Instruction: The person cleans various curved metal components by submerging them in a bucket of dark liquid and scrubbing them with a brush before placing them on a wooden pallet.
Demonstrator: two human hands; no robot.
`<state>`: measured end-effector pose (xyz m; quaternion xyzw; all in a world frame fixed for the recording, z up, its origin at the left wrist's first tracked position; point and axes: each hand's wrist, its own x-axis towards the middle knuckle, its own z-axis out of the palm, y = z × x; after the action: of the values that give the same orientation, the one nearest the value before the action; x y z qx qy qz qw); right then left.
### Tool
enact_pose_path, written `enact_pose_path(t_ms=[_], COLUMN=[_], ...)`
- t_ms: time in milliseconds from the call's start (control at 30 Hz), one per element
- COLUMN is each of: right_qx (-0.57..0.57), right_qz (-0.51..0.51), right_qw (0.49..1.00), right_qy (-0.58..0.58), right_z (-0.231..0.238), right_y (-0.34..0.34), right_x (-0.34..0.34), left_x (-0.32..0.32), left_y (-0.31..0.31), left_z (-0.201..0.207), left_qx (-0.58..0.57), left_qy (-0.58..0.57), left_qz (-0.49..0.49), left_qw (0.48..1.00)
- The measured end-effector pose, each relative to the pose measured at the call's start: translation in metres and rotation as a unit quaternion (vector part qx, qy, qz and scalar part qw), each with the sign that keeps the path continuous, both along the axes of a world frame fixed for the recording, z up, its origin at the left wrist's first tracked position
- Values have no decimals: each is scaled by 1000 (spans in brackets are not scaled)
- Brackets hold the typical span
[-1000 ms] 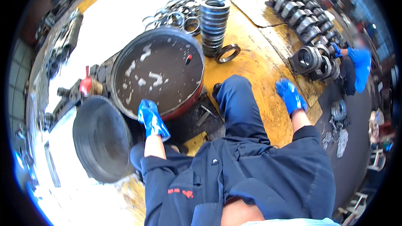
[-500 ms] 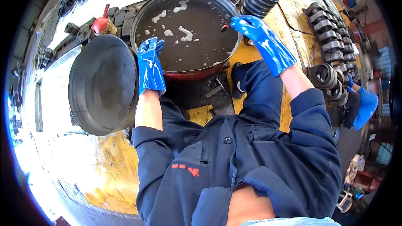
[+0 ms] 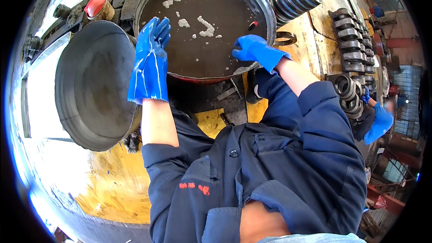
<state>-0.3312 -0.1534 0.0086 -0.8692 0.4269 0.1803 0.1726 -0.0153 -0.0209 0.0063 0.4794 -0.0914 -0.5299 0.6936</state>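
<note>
A wide round basin (image 3: 272, 9) of murky brown liquid with patches of pale foam stands before me. My left hand (image 3: 152, 45), in a long blue glove, is at its left rim with fingers stretched out and nothing visible in them. Over the right part of the liquid, beside the rim, my right hand (image 3: 251, 48), also gloved in blue, has its fingers curled in; whatever they hold, if anything, is hidden. A small red and black object (image 3: 253, 26) shows at the liquid just beyond it. An empty dark metal basin (image 3: 96, 85) leans on edge left of my left hand.
A stack of dark metal rings (image 3: 297, 0) stands right of the basin, with a loose ring (image 3: 285, 38) nearer. Crankshaft-like parts (image 3: 353, 40) lie farther right. A red scoop (image 3: 95, 5) rests on a tub at the far left. Another person (image 3: 379, 121) in blue bends at right.
My right hand has come off the far right rim, moved nearer and curled its fingers over the liquid. My left hand's fingers have straightened. The view has shifted slightly.
</note>
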Motion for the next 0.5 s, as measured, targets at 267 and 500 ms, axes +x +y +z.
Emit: enact_pose_path(t_ms=[267,500], right_qx=[-244,-94], right_qz=[101,48], right_qw=[961,988], right_qy=[76,113], right_z=[-13,-31], right_y=[-77,-124], right_x=[-13,-29], left_x=[9,-5], left_y=[4,-7], left_z=[8,3], left_qx=[-3,-15], left_qy=[4,7], left_qz=[6,-18], left_qw=[1000,1000])
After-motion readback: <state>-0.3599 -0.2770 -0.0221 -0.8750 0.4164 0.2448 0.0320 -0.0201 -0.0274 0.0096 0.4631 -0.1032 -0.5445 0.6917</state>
